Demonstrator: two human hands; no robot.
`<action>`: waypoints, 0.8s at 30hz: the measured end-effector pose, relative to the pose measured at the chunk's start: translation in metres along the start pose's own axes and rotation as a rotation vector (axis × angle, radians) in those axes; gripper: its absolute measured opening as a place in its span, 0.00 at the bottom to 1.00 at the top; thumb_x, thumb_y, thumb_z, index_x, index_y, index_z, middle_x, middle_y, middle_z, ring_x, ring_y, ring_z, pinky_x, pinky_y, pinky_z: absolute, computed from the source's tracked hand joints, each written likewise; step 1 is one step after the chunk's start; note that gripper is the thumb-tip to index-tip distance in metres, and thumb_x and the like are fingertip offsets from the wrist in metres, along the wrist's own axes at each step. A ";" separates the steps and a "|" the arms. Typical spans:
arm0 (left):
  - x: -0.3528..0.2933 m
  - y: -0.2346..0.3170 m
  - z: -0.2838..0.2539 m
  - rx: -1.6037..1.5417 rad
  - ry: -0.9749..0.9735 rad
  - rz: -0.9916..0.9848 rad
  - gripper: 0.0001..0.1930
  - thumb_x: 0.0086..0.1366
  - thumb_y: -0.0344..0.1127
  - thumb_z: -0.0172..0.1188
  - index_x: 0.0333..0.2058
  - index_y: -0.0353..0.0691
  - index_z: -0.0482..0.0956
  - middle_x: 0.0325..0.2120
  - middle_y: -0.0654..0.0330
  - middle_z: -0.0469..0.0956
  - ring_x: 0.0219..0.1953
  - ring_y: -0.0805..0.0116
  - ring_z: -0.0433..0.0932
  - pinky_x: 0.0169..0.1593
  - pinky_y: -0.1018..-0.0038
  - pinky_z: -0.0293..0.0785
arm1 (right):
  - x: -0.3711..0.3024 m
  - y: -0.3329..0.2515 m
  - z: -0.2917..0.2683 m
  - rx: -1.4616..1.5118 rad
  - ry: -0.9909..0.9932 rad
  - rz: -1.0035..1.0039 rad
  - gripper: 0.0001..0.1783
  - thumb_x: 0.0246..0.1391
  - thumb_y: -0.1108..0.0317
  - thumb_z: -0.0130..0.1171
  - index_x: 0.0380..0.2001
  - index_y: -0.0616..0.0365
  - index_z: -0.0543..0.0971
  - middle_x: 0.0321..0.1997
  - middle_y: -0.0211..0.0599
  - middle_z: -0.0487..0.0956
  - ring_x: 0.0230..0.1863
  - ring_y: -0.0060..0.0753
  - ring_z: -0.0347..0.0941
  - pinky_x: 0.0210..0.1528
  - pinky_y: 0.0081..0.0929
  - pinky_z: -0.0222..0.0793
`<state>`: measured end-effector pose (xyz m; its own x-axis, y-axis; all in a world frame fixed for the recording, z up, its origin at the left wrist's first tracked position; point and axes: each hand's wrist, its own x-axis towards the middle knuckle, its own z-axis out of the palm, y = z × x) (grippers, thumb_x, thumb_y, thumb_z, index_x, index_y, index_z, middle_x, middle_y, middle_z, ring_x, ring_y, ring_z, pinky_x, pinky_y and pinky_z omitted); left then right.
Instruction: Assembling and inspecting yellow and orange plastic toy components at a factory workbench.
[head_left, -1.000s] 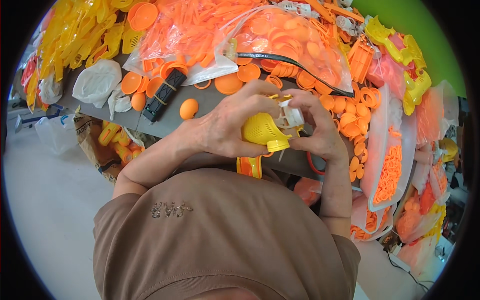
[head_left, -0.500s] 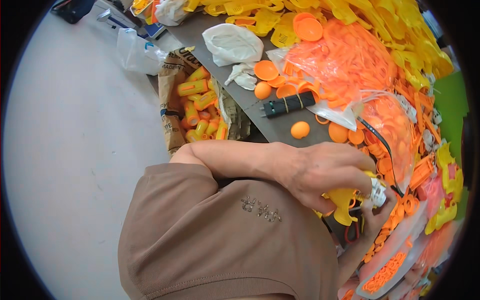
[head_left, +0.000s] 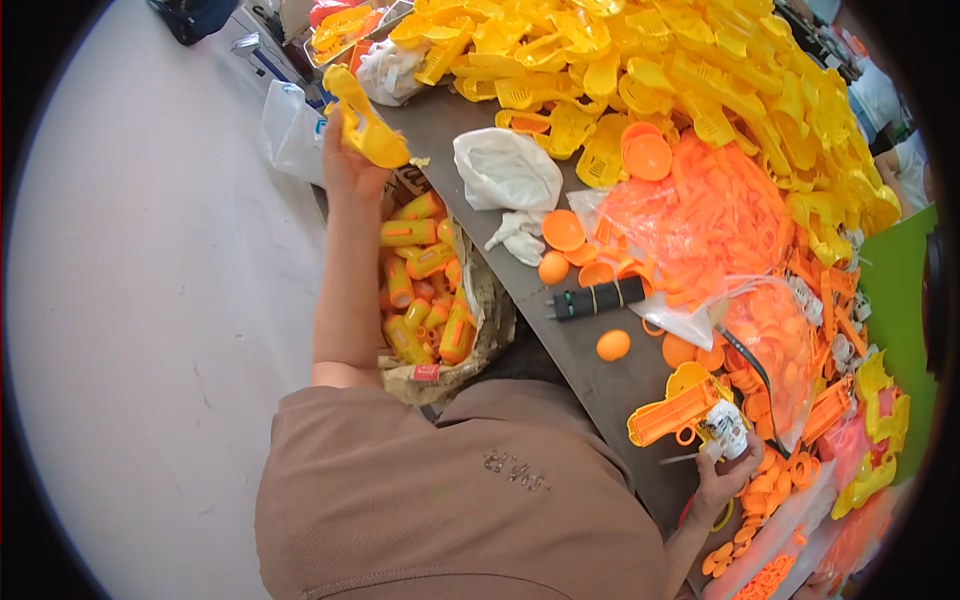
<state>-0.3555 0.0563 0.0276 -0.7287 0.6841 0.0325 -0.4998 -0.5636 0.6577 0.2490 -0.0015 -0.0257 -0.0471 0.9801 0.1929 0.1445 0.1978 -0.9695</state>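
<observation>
Left hand [head_left: 345,165], fingers clamped on yellow shell [head_left: 365,125], above half-full bag [head_left: 430,300] at 9 o'clock; right hand [head_left: 722,478] grips small white part [head_left: 726,430]; piles at 12 remain.

One head-worn fisheye view, steeply downward, close above the cluttered workbench [head_left: 600,370].
</observation>
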 end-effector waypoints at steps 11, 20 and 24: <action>0.274 0.092 -0.076 -0.029 0.175 0.384 0.19 0.71 0.40 0.39 0.50 0.29 0.60 0.48 0.44 0.68 0.51 0.46 0.70 0.52 0.46 0.69 | -0.014 -0.012 0.031 -0.140 0.200 0.091 0.40 0.39 0.74 0.65 0.55 0.60 0.56 0.53 0.41 0.62 0.54 0.36 0.62 0.58 0.32 0.57; 0.399 0.065 -0.074 0.516 0.410 0.084 0.19 0.65 0.34 0.50 0.50 0.27 0.62 0.45 0.50 0.72 0.42 0.55 0.76 0.40 0.63 0.77 | -0.020 -0.028 0.049 -0.209 0.329 0.187 0.40 0.37 0.69 0.66 0.54 0.60 0.58 0.53 0.42 0.63 0.54 0.36 0.62 0.59 0.34 0.55; 0.387 0.050 -0.049 0.941 0.652 0.239 0.17 0.53 0.31 0.62 0.39 0.26 0.73 0.32 0.52 0.78 0.26 0.60 0.80 0.30 0.72 0.76 | -0.022 -0.031 0.050 -0.206 0.351 0.202 0.40 0.36 0.70 0.66 0.54 0.60 0.58 0.54 0.42 0.62 0.56 0.37 0.61 0.60 0.35 0.54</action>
<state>-0.6853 0.2700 0.0359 -0.9962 0.0852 0.0183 0.0273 0.1061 0.9940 0.1966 -0.0300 -0.0074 0.3352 0.9390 0.0768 0.3114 -0.0335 -0.9497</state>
